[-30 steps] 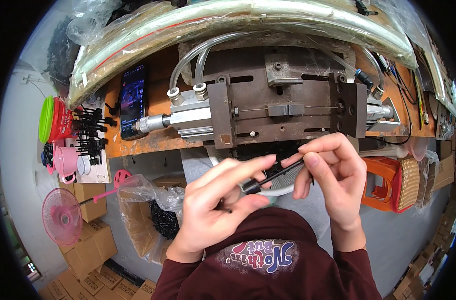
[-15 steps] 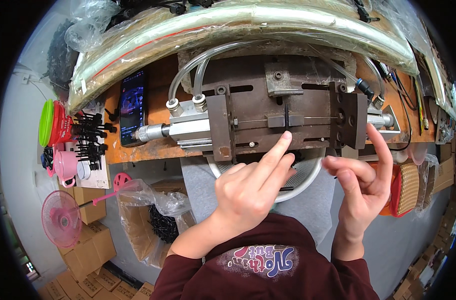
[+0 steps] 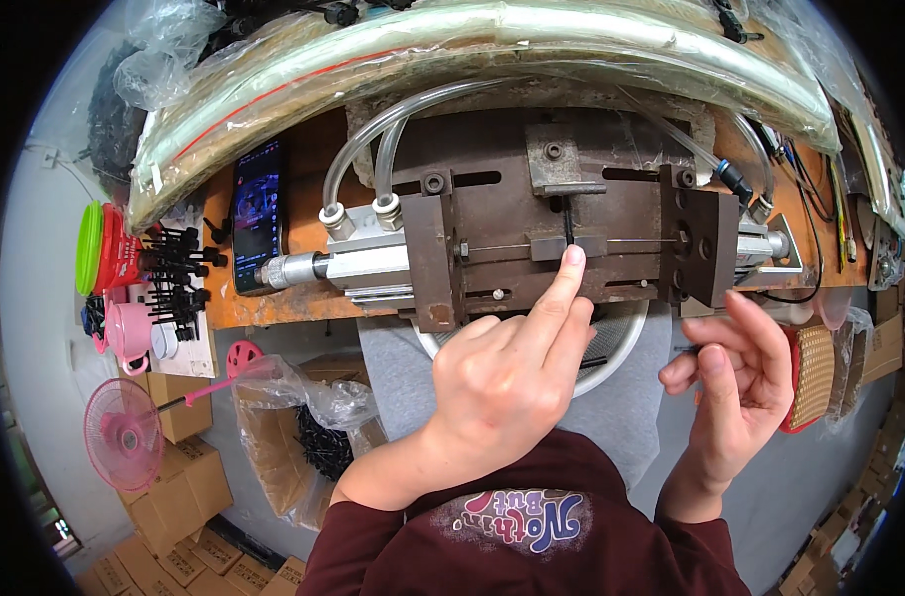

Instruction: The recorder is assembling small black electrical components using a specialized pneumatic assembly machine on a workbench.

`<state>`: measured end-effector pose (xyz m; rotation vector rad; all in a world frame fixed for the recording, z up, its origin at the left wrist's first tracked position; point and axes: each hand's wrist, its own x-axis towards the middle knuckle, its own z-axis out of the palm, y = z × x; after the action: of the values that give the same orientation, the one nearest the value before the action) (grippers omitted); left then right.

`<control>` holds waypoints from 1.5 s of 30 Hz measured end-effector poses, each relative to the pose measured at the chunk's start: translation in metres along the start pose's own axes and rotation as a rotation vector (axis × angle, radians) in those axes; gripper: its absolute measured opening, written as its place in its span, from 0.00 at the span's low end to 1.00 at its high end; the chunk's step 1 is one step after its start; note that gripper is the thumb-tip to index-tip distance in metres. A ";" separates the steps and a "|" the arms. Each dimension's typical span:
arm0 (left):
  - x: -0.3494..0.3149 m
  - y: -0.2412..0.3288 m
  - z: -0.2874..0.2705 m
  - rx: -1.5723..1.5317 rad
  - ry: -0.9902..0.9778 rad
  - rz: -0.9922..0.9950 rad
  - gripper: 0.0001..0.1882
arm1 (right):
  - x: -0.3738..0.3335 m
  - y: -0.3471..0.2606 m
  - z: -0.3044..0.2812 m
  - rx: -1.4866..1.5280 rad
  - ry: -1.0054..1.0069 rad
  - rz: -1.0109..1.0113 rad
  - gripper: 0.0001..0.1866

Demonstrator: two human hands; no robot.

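Observation:
A thin black rod (image 3: 568, 221) lies across a small grey block (image 3: 547, 247) in the middle of a dark metal fixture (image 3: 502, 214). My left hand (image 3: 507, 372) has its index finger stretched out, its tip at the rod's near end. The other fingers are partly curled, and the thumb is hidden. To the right of the fixture, my right hand (image 3: 735, 387) is raised with bent fingers. Between its thumb and fingertips is a small black piece (image 3: 687, 349), too small to identify. A white-rimmed mesh basket (image 3: 631, 348) sits below the fixture, with black sticks (image 3: 594, 363) showing in it.
Metal cylinders (image 3: 368, 263) with clear hoses (image 3: 358, 149) flank the fixture. A phone (image 3: 258, 219) lies at left, near several black parts (image 3: 179, 268). A pink fan (image 3: 125, 434) and a plastic-lined box (image 3: 283, 447) stand lower left. Wrapped tubing (image 3: 492, 40) runs along the back.
My right hand has shifted right and slightly down, away from the fixture's right end. The left index fingertip has moved slightly up along the rod. The rod sits nearer the upper bracket.

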<state>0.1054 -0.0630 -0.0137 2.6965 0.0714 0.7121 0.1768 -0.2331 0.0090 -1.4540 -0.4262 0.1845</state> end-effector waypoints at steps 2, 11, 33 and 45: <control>0.000 0.000 0.000 0.010 -0.009 0.000 0.11 | 0.002 -0.004 -0.002 -0.019 -0.027 0.022 0.15; -0.003 -0.006 -0.018 -0.340 0.009 -0.074 0.11 | -0.004 -0.004 -0.003 0.029 -0.094 0.059 0.07; -0.013 0.000 -0.016 -0.604 0.074 -0.173 0.18 | -0.007 0.004 0.013 -0.157 -0.396 -0.126 0.07; -0.010 0.005 -0.022 -0.506 0.008 -0.193 0.15 | -0.004 0.005 0.017 -0.161 -0.418 -0.062 0.06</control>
<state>0.0862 -0.0621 0.0009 2.1699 0.1316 0.5878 0.1669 -0.2181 0.0043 -1.5583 -0.8408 0.4156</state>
